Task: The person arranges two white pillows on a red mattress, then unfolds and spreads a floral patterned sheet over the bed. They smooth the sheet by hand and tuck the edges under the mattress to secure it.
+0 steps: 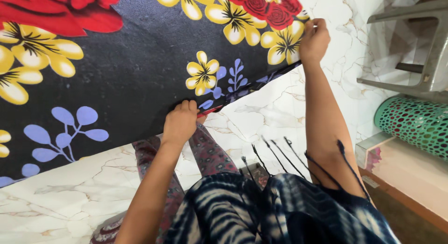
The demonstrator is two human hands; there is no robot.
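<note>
Head view. One dark blanket [130, 71] with printed yellow, red and pale blue flowers is spread over a white marble floor [261, 118]. Its near edge runs diagonally between the two hands.

Left hand [179, 122]: fingers curled shut over the blanket's edge, knuckles up. A thin red strip [210, 110], possibly the hem binding, shows just beyond the fingertips; what it is cannot be told for sure.

Right hand [313, 38]: arm stretched out, fingers pinched closed on the blanket's corner, which sits right at the fingertips and is lifted a little off the floor.

Handling, judged: the blanket looks soft and limp, plush-surfaced, with no stiffness of its own; the edge sags between the two holds. Likely light to moderate in weight for its spread, not fragile, not slippery against the fingers, though it could slide readily on polished marble. The sensible holds are the hem and the corners, as both hands have it now; a hold mid-cloth would only bunch it.

Count: one blanket, two hands on it. To the right of the right-hand fingers, well apart: one grey plastic stool [415, 48] and one green perforated basket [415, 125] lying on its side on a low ledge. The person's tie-dyed garment [261, 211] with loose dark tassels fills the foreground.
</note>
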